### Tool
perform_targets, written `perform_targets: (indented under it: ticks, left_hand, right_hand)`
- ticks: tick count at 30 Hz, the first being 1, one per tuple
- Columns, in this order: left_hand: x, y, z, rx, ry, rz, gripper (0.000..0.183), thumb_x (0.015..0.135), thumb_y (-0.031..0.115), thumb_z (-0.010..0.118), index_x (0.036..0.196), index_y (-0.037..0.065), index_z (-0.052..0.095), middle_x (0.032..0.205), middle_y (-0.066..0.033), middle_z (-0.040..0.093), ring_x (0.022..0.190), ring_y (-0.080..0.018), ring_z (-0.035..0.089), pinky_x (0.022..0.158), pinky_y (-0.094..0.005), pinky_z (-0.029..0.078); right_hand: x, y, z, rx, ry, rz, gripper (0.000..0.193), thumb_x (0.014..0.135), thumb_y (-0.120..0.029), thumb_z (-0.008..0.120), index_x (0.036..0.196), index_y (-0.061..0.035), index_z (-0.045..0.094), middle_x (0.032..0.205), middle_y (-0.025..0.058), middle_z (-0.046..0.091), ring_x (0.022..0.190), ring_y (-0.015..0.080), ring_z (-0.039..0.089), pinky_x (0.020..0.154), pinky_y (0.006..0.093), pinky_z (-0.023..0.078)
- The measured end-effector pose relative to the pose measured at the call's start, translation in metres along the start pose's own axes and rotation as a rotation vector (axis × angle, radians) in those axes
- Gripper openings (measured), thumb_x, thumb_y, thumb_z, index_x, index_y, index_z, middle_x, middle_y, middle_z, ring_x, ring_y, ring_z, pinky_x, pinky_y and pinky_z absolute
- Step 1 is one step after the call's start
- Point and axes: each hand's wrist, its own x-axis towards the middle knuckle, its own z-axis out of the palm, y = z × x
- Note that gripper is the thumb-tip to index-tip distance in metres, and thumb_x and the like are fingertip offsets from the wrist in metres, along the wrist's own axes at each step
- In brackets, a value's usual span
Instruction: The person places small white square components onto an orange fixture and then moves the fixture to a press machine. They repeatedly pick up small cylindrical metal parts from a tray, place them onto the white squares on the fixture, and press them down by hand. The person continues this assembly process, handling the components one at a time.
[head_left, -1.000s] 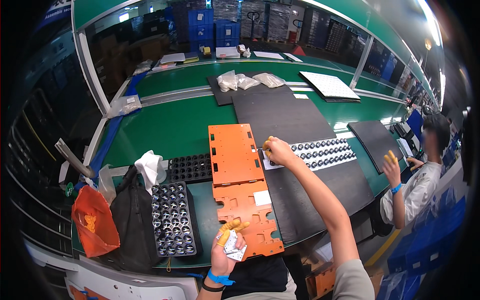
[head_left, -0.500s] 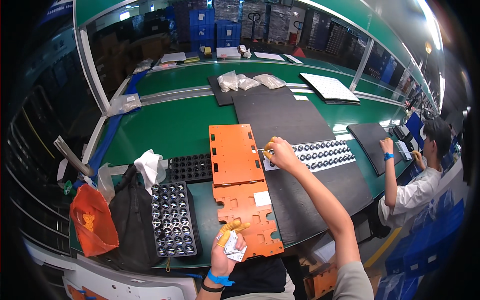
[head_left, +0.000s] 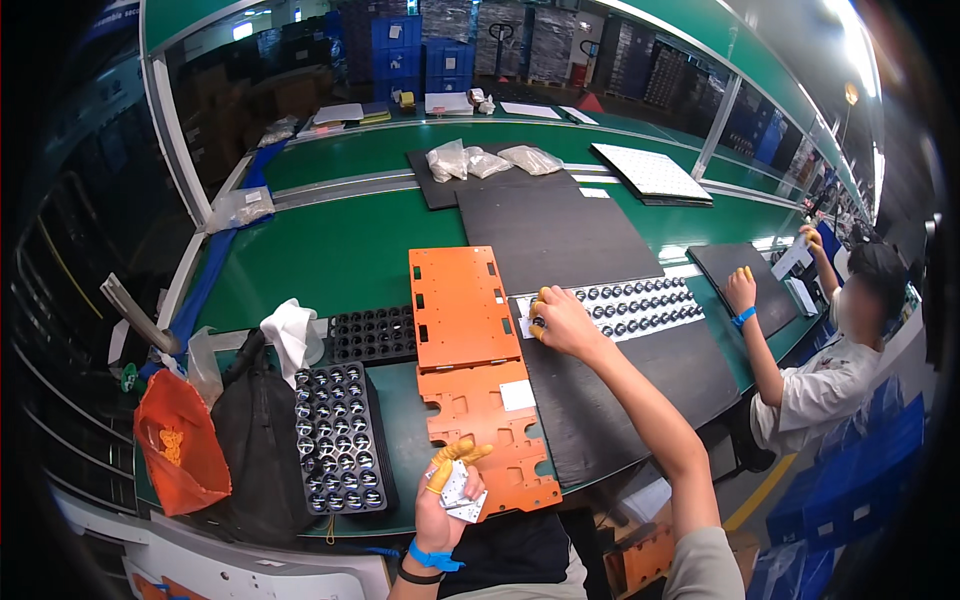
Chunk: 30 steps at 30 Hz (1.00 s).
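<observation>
My left hand (head_left: 447,500), with yellow finger cots, is closed around a few small white plates with holes (head_left: 466,492). It is close to the near end of an orange slotted panel (head_left: 520,486). Yellow covers also show on the fingers of my right hand (head_left: 565,322). Those fingers are pinched together at the left end of a white sheet (head_left: 695,315) carrying rows of black round parts (head_left: 637,308). Whatever lies between the fingertips is mostly hidden. Beyond the slotted panel lies a flat orange plate (head_left: 457,308).
A black tray of shiny round parts (head_left: 338,430) stands left, with another black tray (head_left: 372,335) behind it. An orange bag (head_left: 180,450) sits far left. Black mats (head_left: 555,240) cover the bench, bearing clear bags (head_left: 485,163). At right, a co-worker (head_left: 825,390) holds a white piece.
My right hand has moved slightly down toward the left end of the sheet. My left hand keeps its plates. The co-worker's far hand has risen with a white piece.
</observation>
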Motion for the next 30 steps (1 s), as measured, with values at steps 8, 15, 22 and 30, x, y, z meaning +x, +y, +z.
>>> perform_targets:
  ticks: [8, 15, 22, 30]
  left_hand:
    - [-0.001, -0.001, 0.000, 0.003, 0.000, 0.012, 0.041, 0.106, 0.026, 0.043, 0.136, 0.002, 0.055, 0.121, -0.0222, 0.065, 0.068, -0.0121, 0.046, 0.064, -0.0262, 0.042]
    - [0.003, -0.005, -0.002, -0.033, 0.051, 0.030, 0.051, 0.109, 0.044, 0.038, 0.136, 0.004, 0.055, 0.119, -0.0148, 0.063, 0.069, -0.0110, 0.046, 0.067, -0.0267, 0.042]
    - [-0.001, 0.005, 0.031, -0.078, 0.298, -0.025, 0.054, 0.110, 0.048, 0.029, 0.134, 0.009, 0.057, 0.113, -0.0058, 0.065, 0.089, -0.0172, 0.059, 0.080, -0.0342, 0.052]
    - [-0.009, 0.000, -0.009, 0.104, 0.050, -0.013, 0.048, 0.111, 0.043, 0.029, 0.127, 0.008, 0.057, 0.099, -0.0031, 0.064, 0.084, -0.0157, 0.062, 0.076, -0.0311, 0.052]
  right_hand:
    - [-0.001, -0.003, -0.007, 0.007, 0.044, -0.023, 0.025, 0.077, -0.018, 0.079, 0.097, -0.0049, 0.072, 0.095, 0.0102, 0.061, 0.097, 0.0281, 0.058, 0.086, 0.0410, 0.047]
    - [-0.020, -0.099, -0.062, 0.435, 0.374, -0.137, 0.036, 0.076, -0.022, 0.083, 0.106, -0.0074, 0.071, 0.085, 0.0054, 0.060, 0.081, 0.0265, 0.057, 0.077, 0.0378, 0.046]
    - [-0.065, -0.182, -0.098, 0.544, -0.057, -0.479, 0.044, 0.074, -0.034, 0.084, 0.105, -0.0050, 0.071, 0.101, 0.0076, 0.057, 0.095, 0.0267, 0.054, 0.086, 0.0395, 0.044]
    - [-0.069, -0.196, -0.093, 0.648, -0.192, -0.483, 0.054, 0.072, -0.040, 0.086, 0.105, -0.0019, 0.067, 0.101, 0.0106, 0.055, 0.096, 0.0294, 0.052, 0.087, 0.0404, 0.043]
